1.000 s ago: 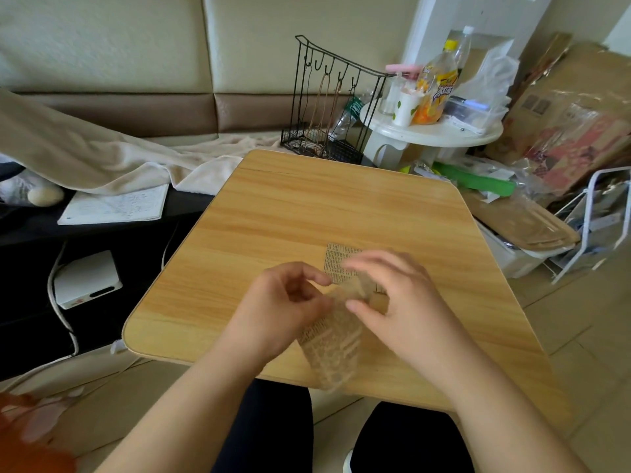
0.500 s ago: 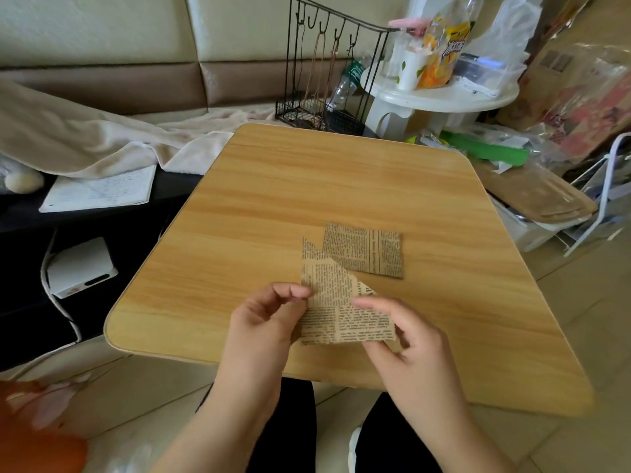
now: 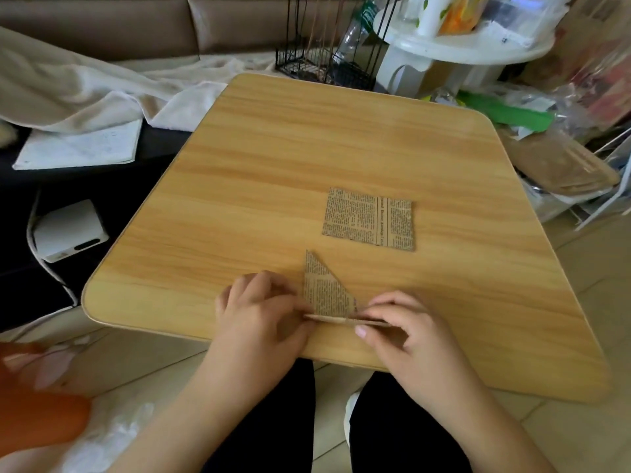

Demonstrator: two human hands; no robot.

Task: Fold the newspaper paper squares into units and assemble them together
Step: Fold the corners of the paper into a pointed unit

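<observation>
Head view, one frame, listed from the near edge outward.

Wooden table (image 3: 307, 158): light grain, rounded corners, fills the middle of the frame.

Folded newspaper unit (image 3: 326, 291): at the near edge of the table, between the two hands. A pointed flap of printed paper lies flat on the wood, tip toward the far side. Its near edge is seen edge-on as a thin layered strip running left to right.

Left hand (image 3: 259, 312): fingers curled, thumb and fingertips pinching the left end of the unit's near edge.

Right hand (image 3: 406, 329): fingers curled, thumb and forefinger pinching the right end of the same edge; the thumbnail faces the camera.

Flat newspaper square (image 3: 370, 218): unfolded, printed side up, lying on the table beyond the unit and a little to the right, apart from it and from both hands.

Surroundings, left: beige blanket (image 3: 85, 90) draped over a brown sofa (image 3: 136, 25); sheet of white paper (image 3: 82, 146) on a dark surface; small white box (image 3: 68, 230) with a white cable lower down.

Surroundings, far side: black wire rack (image 3: 327, 46) just past the table's far edge; round white side table (image 3: 461, 46) carrying a cup and packets, their details blurred.

Surroundings, right: green object (image 3: 505, 114), clear plastic wrap and brown cardboard pieces (image 3: 560, 165).

Foreground: person's dark-clothed legs below the table edge; tiled floor; orange object (image 3: 37, 414) at lower left, out of focus.
</observation>
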